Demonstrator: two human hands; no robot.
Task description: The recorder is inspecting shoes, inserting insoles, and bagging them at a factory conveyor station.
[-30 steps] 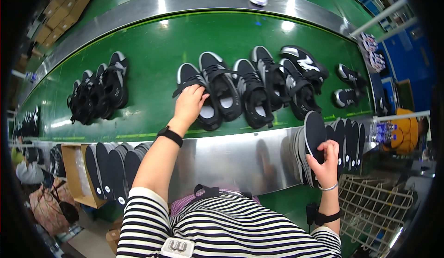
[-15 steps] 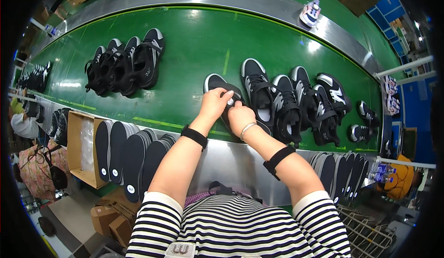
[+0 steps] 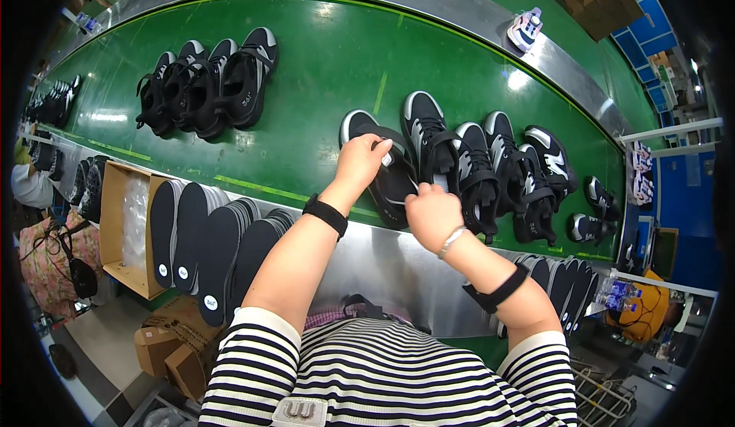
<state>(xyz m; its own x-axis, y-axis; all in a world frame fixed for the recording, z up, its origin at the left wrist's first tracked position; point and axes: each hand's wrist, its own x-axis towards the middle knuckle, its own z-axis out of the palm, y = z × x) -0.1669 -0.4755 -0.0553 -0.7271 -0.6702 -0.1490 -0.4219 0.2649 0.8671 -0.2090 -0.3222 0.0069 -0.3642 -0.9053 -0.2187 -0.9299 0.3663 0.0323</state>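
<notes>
Hand (image 3: 360,163), left, curled on black shoe (image 3: 383,197)

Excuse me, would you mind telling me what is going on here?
Someone in a striped top is handling a black shoe on a green work surface. The left hand grips its upper, while the right hand is at the side of its opening. Similar shoes stand on its right, with another group to the left. Dark insoles line the near edge.

The green worktop (image 3: 321,59) is bordered beyond by a metal strip (image 3: 459,2). Blue panelling (image 3: 685,186) is seen right of the worktop, tiled floor (image 3: 107,350) on its near left.
</notes>
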